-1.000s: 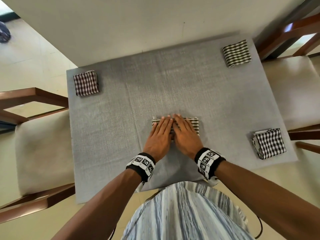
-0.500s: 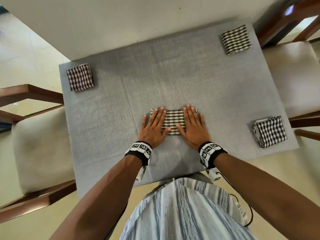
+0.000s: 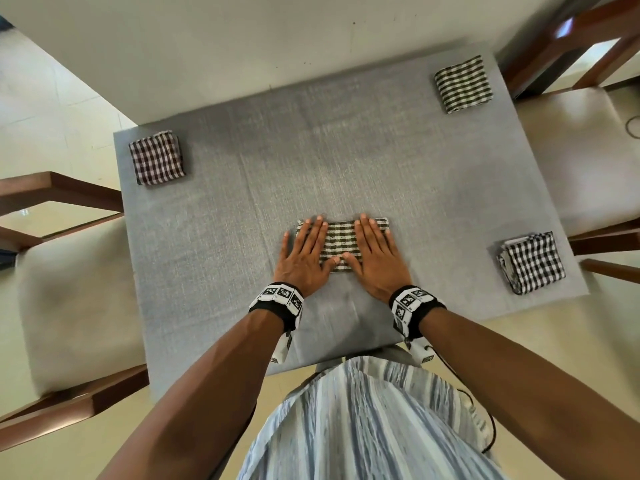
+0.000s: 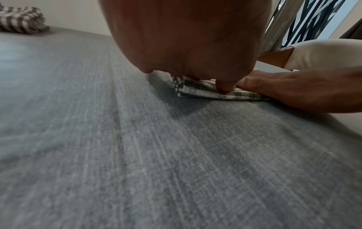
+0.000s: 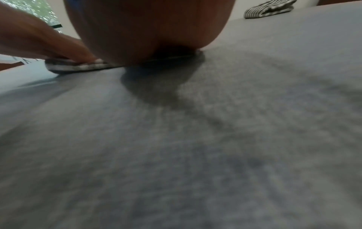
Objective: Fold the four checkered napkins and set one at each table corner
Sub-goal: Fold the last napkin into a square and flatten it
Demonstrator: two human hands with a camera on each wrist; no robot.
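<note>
A folded green-and-white checkered napkin [image 3: 340,242] lies flat near the middle of the grey table [image 3: 242,271]. My left hand [image 3: 304,251] presses its left end and my right hand [image 3: 375,252] presses its right end, both with straight spread fingers. The left wrist view shows my left hand [image 4: 223,88] on the napkin [image 4: 195,91] beside the right hand [image 4: 293,91]. In the right wrist view the napkin [image 5: 78,66] is a thin strip under my palm. Three folded napkins sit at corners: far left [image 3: 156,157], far right [image 3: 463,84], near right [image 3: 533,262].
Cushioned chairs with brown wooden frames stand at the table's left [image 3: 69,289] and right [image 3: 588,150]. A pale wall [image 3: 277,46] runs behind the far edge. My striped shirt [image 3: 363,420] is against the near edge.
My hands have slid apart from the napkin's centre toward its two ends, uncovering the middle. The napkin stays flat in the same spot.
</note>
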